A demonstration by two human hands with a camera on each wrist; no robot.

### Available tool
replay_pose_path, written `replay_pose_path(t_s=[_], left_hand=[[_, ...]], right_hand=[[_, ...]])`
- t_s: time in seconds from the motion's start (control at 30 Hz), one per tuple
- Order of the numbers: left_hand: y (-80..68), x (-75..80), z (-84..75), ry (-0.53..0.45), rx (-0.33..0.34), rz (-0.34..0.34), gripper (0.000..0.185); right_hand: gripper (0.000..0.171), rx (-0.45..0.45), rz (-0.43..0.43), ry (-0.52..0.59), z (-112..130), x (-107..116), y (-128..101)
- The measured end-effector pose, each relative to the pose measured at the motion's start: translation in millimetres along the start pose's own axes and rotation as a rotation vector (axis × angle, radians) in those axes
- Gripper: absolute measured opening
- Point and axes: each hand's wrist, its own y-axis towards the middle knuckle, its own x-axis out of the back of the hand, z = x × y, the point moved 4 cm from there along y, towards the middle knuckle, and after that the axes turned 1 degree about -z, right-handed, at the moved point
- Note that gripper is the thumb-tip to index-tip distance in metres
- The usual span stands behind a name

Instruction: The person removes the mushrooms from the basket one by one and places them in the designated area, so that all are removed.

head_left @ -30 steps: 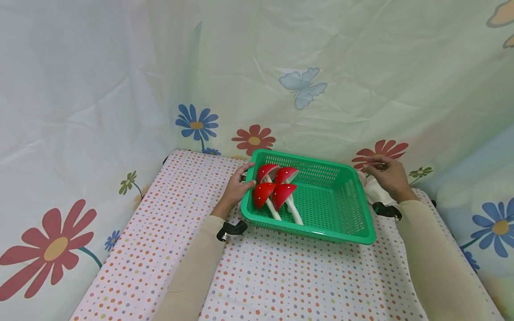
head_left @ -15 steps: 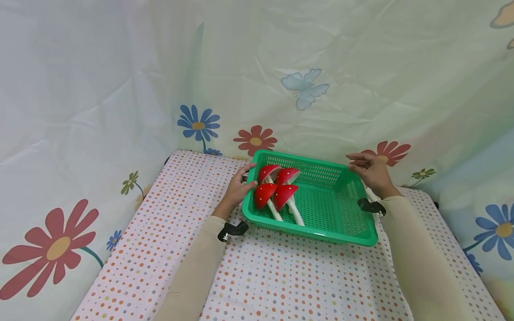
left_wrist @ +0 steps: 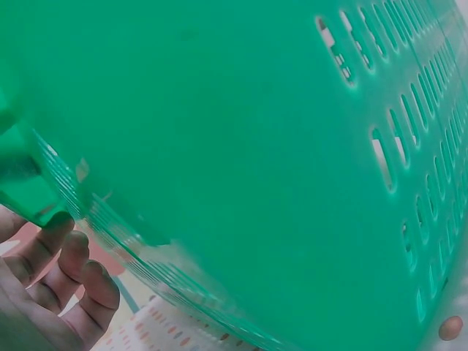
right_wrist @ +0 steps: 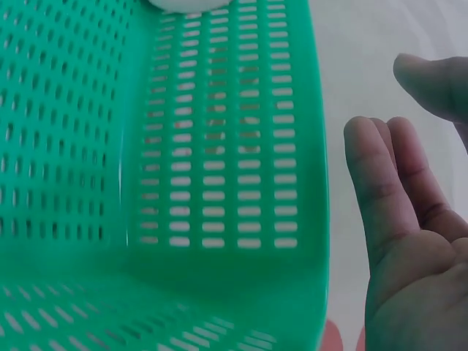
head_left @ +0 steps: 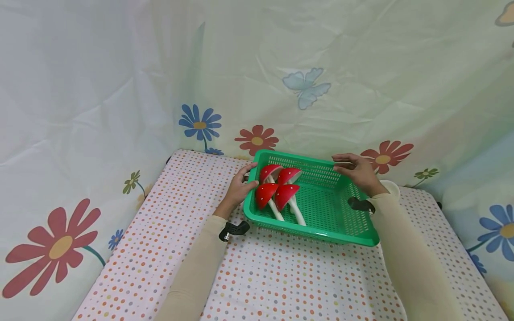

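A green perforated plastic basket (head_left: 321, 209) sits on the polka-dot tablecloth (head_left: 257, 276), toward the far edge near the flowered backdrop sheet (head_left: 120, 89). Four red-capped toy mushrooms with white stems (head_left: 279, 194) lie clustered in the basket's left part.

The left hand (head_left: 240, 187) is at the basket's left wall: the thumb lies over the rim beside the mushrooms, while the fingers curl under the rim on the outside, as the left wrist view shows with the fingers (left_wrist: 69, 267) bent against the basket's edge (left_wrist: 219, 146). This hand grips the basket.

The right hand (head_left: 357, 171) hovers above the basket's far right corner, fingers extended and relaxed, holding nothing. In the right wrist view the straight fingers (right_wrist: 384, 194) stand just beside the basket's wall (right_wrist: 219, 168), with a narrow gap between them. A white round object (head_left: 391, 187) lies just beyond the basket's right wall, partly hidden by the right forearm.
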Motion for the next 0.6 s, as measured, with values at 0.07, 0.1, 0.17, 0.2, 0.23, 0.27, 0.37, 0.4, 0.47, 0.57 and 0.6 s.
replay_pose_path(t_s=[0.07,0.1,0.17,0.2,0.23,0.27,0.37,0.4,0.47,0.57,0.6], left_hand=[[-3.5,0.0,-9.3,-0.004,0.005,0.014,0.057],[-5.4,0.0,-14.0,-0.003,0.008,0.02,0.057],[-7.8,0.2,-19.9,0.0,0.009,0.027,0.057],[-7.8,0.2,-20.2,-0.001,0.008,0.026,0.057],[-7.9,0.1,-20.4,-0.001,0.006,0.025,0.057],[-8.0,0.1,-20.9,0.002,0.006,0.026,0.057],[-8.1,0.1,-21.6,0.003,0.001,0.031,0.058],[-8.2,0.1,-21.9,0.003,0.0,0.033,0.058],[-8.4,0.1,-22.6,0.003,-0.001,0.038,0.058],[-8.5,0.2,-22.8,0.0,-0.001,0.04,0.058],[-8.6,0.3,-22.9,-0.001,-0.001,0.04,0.057]], right_hand=[[0.044,-0.017,0.007,0.012,3,-5,1],[0.045,-0.019,0.013,0.024,3,-8,2],[0.046,-0.018,0.028,0.048,6,-13,4],[0.047,-0.01,0.038,0.058,7,-16,5],[0.048,0.0,0.051,0.068,8,-19,6],[0.048,0.01,0.057,0.086,8,-22,7],[0.046,0.051,0.089,0.182,11,-31,10],[0.046,0.065,0.099,0.207,11,-34,11],[0.044,0.077,0.118,0.267,13,-40,13],[0.044,0.072,0.138,0.288,15,-49,16],[0.043,0.062,0.14,0.283,15,-52,17]])
